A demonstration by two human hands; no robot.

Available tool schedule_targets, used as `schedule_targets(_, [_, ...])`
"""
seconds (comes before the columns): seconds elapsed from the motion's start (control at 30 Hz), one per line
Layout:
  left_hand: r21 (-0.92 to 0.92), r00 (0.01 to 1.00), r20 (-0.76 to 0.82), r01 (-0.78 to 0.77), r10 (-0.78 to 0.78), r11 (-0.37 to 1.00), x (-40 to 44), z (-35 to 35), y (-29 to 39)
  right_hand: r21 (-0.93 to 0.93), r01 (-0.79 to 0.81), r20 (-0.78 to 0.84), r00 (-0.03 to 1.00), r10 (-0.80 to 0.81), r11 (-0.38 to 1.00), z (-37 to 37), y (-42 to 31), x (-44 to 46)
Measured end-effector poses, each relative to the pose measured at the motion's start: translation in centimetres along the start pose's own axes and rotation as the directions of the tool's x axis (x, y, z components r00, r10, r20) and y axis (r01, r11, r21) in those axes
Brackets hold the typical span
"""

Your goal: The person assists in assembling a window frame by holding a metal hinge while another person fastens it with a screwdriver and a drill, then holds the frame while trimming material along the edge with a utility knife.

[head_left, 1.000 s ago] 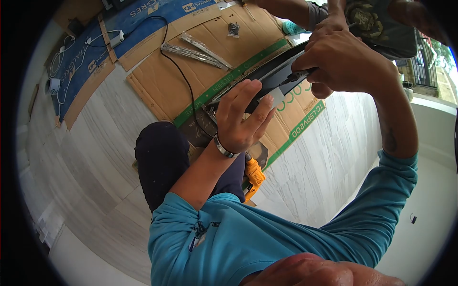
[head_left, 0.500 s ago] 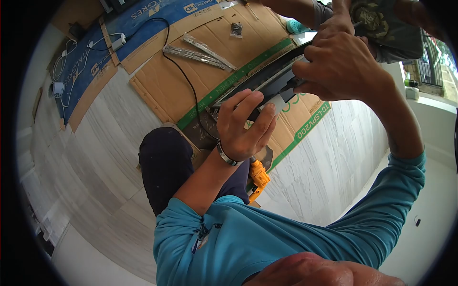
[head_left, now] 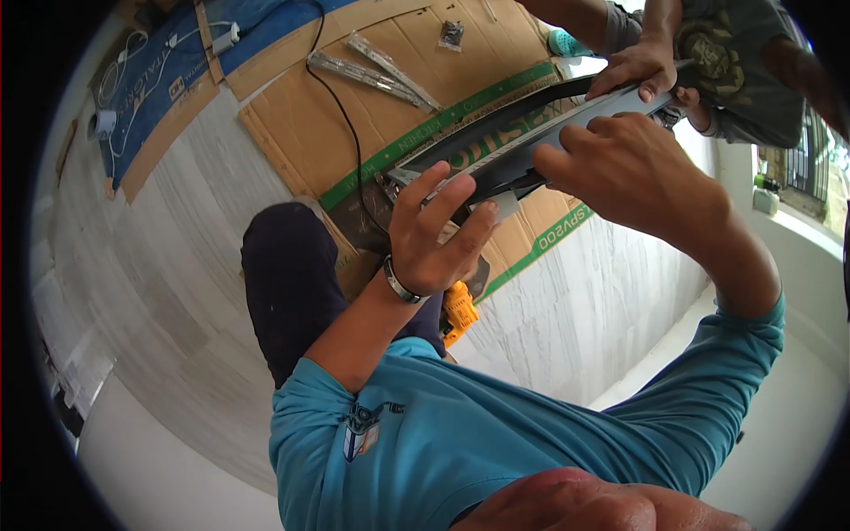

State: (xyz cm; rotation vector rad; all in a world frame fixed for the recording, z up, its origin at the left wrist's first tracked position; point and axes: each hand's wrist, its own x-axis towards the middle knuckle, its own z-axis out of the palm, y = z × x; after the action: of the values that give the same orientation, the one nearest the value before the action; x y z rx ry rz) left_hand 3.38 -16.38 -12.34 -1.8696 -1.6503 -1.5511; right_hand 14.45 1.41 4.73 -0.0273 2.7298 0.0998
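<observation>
A long dark grey metal frame [head_left: 567, 126] is held up at a slant over the cardboard. My left hand [head_left: 436, 232], wearing a band at the wrist, grips its near end with bent fingers. A small pale flat piece [head_left: 506, 206] shows just under those fingertips. My right hand [head_left: 633, 173] is closed at the near side of the frame, around a dark, narrow tool [head_left: 524, 186] whose kind I cannot make out. At the far end, another person's hand [head_left: 639, 69] rests on the frame.
Flattened cardboard [head_left: 292, 133] covers part of the tiled floor [head_left: 168, 257]. On it lie wrapped metal rails [head_left: 372, 78], a small dark packet [head_left: 451, 35] and a black cable [head_left: 341, 115]. A yellow drill [head_left: 459, 311] is beside my knee [head_left: 288, 252].
The frame's long face has turned more into view. My right hand has shifted slightly down, my left hand slightly left. The other person's hand now lies flatter on the frame.
</observation>
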Motion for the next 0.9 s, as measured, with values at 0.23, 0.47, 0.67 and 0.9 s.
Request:
schedule_targets(0.23, [0.009,0.971,-0.076,0.226,-0.225,0.974,-0.6,0.9,1.5,0.117,-0.024,0.237,0.972,-0.004,0.993,-1.7,0.8,1.1])
schedule_targets(0.47, [0.056,0.97,-0.128,0.215,-0.206,0.975,-0.6,1.5,1.1,0.137,0.077,0.247,0.963,-0.109,0.988,-2.1,2.0,2.2])
schedule_targets(0.67, [0.012,0.96,-0.156,0.237,-0.232,0.972,-0.4,1.5,1.2,0.174,0.083,0.364,0.92,-0.143,0.981,-2.7,2.6,3.3])
schedule_targets(0.9, [0.031,0.963,-0.141,0.235,-0.228,0.972,-0.2,1.5,0.8,0.148,0.107,0.369,0.916,-0.155,0.983,-3.1,3.2,3.6])
